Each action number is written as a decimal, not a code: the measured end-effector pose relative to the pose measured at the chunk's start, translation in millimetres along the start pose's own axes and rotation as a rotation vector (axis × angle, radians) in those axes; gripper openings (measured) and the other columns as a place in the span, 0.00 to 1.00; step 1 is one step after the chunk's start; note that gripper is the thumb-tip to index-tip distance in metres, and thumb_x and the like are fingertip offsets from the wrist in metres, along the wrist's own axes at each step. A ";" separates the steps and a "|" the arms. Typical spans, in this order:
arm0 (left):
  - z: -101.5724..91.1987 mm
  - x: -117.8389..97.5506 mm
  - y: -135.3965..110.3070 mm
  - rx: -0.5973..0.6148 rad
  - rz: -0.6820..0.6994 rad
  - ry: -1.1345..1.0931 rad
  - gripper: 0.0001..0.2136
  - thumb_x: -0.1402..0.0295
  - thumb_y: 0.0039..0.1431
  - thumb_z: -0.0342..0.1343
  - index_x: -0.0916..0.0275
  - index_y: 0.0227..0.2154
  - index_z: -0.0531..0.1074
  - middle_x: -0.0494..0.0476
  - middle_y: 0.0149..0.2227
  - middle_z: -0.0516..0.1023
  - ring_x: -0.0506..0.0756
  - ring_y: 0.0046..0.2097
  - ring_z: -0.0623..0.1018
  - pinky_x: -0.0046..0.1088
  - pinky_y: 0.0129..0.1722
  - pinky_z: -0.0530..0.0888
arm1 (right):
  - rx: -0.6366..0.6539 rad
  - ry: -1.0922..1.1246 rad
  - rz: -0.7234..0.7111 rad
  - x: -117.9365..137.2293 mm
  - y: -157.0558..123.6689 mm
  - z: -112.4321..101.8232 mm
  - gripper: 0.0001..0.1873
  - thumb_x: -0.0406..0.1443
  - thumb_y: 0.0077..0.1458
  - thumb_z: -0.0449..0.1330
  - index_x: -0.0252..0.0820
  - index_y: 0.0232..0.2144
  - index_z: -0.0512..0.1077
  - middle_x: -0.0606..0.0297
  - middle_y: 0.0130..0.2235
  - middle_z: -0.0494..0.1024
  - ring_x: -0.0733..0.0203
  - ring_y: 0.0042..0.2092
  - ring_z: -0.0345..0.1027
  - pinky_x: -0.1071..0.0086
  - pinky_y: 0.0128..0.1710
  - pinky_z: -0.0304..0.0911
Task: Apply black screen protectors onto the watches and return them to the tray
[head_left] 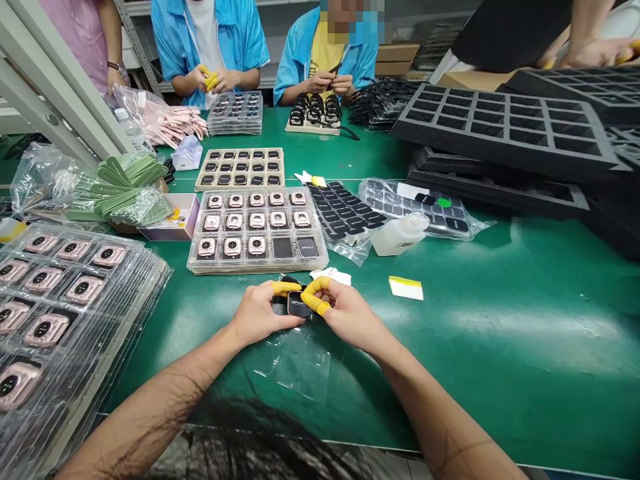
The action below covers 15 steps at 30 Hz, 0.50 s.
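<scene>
My left hand and my right hand meet over the green table, both pinched on a small rose-gold watch case with a dark screen. Yellow finger cots cover my thumbs and forefingers. Just beyond the hands stands a clear tray of rose-gold watch cases, with two dark screens in its near right cells. A scrap of clear film lies on the table under my wrists.
Stacked clear trays of watch cases fill the left. A white bottle, bagged black parts, a yellow-edged pad and black foam trays lie right. Green straps sit far left. Other people work across the table.
</scene>
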<state>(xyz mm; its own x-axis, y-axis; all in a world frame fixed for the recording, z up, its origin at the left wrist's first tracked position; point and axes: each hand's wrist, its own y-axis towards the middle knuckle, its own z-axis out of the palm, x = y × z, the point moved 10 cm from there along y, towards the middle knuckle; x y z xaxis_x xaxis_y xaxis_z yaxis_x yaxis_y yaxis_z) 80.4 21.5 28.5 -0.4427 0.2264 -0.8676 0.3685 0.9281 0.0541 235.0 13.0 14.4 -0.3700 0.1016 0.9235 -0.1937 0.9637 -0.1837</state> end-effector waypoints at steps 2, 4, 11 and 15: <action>0.1 0.5 -0.2 0.000 -0.002 0.003 0.26 0.65 0.46 0.78 0.58 0.50 0.84 0.56 0.49 0.88 0.60 0.47 0.87 0.35 0.53 0.82 | -0.008 -0.030 -0.001 0.2 -0.5 0.1 0.08 0.43 0.57 0.62 0.47 0.35 0.75 0.65 0.32 0.78 0.58 0.32 0.69 0.65 0.33 0.64; 0.4 0.9 -0.4 0.001 -0.008 0.001 0.25 0.65 0.46 0.77 0.58 0.51 0.84 0.56 0.49 0.88 0.60 0.48 0.87 0.35 0.54 0.81 | -0.011 -0.073 -0.003 2.0 -1.9 0.4 0.07 0.43 0.58 0.61 0.47 0.35 0.75 0.66 0.32 0.78 0.59 0.31 0.67 0.66 0.31 0.62; -0.1 9.1 0.0 -0.022 -0.094 -0.130 0.26 0.64 0.45 0.77 0.60 0.49 0.84 0.57 0.48 0.89 0.62 0.49 0.87 0.37 0.56 0.81 | -0.281 -0.298 0.031 12.4 -10.6 -30.3 0.10 0.40 0.55 0.64 0.48 0.40 0.73 0.67 0.33 0.80 0.62 0.27 0.65 0.68 0.27 0.58; 2.4 11.0 0.7 -0.002 -0.102 -0.204 0.26 0.68 0.42 0.77 0.60 0.48 0.84 0.55 0.47 0.89 0.62 0.48 0.87 0.36 0.54 0.83 | -0.044 -0.030 -0.009 7.4 -2.3 2.6 0.20 0.47 0.51 0.70 0.48 0.43 0.74 0.68 0.30 0.79 0.61 0.25 0.71 0.67 0.23 0.65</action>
<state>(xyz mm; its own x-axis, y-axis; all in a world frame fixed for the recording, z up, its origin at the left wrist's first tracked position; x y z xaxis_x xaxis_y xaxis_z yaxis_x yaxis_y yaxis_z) 77.8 24.0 17.8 -0.3034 0.0674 -0.9505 0.3288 0.9436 -0.0381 230.4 10.8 20.8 -0.3953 0.0859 0.9145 -0.1572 0.9746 -0.1595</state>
